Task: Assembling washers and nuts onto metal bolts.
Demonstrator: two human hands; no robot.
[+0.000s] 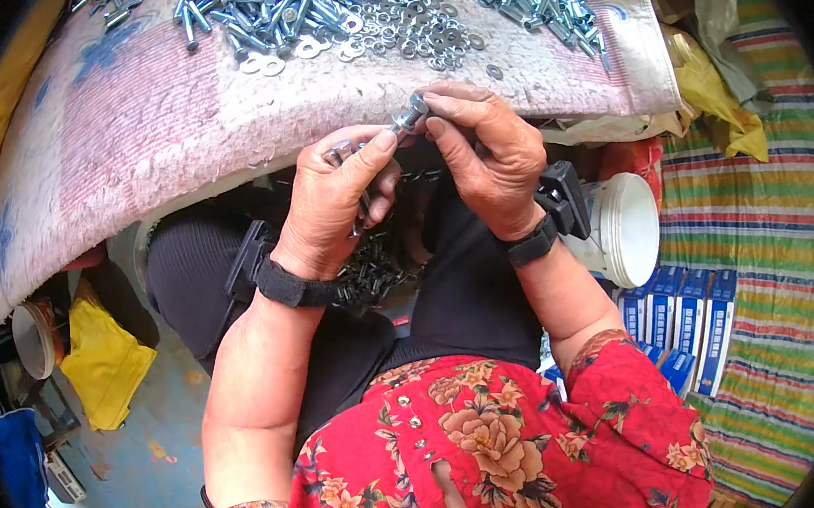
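Bolt (409, 115) lies between the two hands (332, 195) (493, 150), both pinching it at opposite ends.

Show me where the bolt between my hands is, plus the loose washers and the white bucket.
Bolt (410, 115), head view: the middle of its exposed metal.
Loose washers (412, 27), head view: the middle of their pile.
White bucket (599, 232), head view: its outer side wall.

Head-worn fisheye, facing steeply down
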